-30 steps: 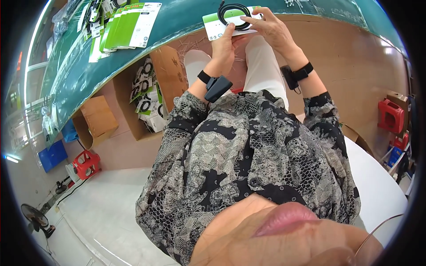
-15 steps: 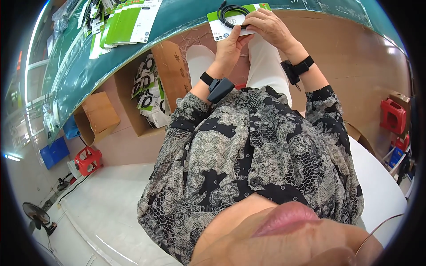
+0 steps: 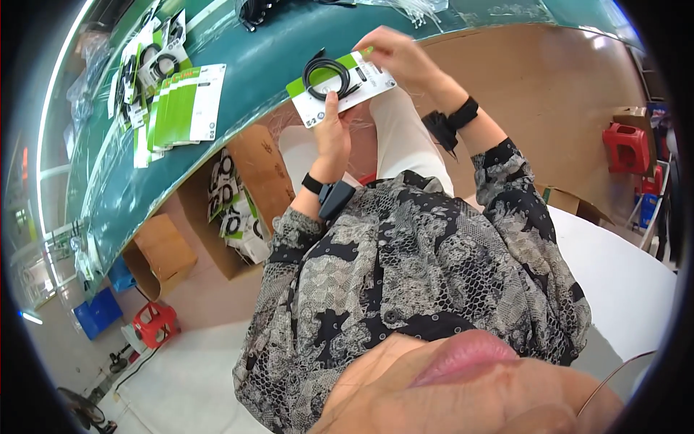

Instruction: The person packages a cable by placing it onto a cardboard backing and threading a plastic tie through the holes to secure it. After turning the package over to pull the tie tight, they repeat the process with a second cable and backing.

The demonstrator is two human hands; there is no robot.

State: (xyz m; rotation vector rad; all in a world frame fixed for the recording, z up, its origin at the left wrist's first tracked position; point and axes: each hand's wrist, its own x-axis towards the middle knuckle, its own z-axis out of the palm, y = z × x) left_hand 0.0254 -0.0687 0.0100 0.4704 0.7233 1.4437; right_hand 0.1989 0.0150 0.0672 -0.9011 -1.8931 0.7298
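A green-and-white backing card is tilted above my lap, by the front edge of the green table. On its face lies a coiled black cable, with one plug end pointing up and another to the right. My left hand grips the card's lower edge, its thumb in front against the bottom of the coil and its fingers behind. At the card's upper right corner my right hand has its fingers bent together on the edge. Its fingertips are partly hidden and slightly blurred.
Fanned green-and-white cards lie on the green table, beside a heap of carded cables. Black cables and white thin strips sit farther back. Below the edge stands an open carton holding carded cables.
My right hand has left the coil for the card's upper right corner. My left hand and the card have shifted left and lower in view, and the whole view has moved too.
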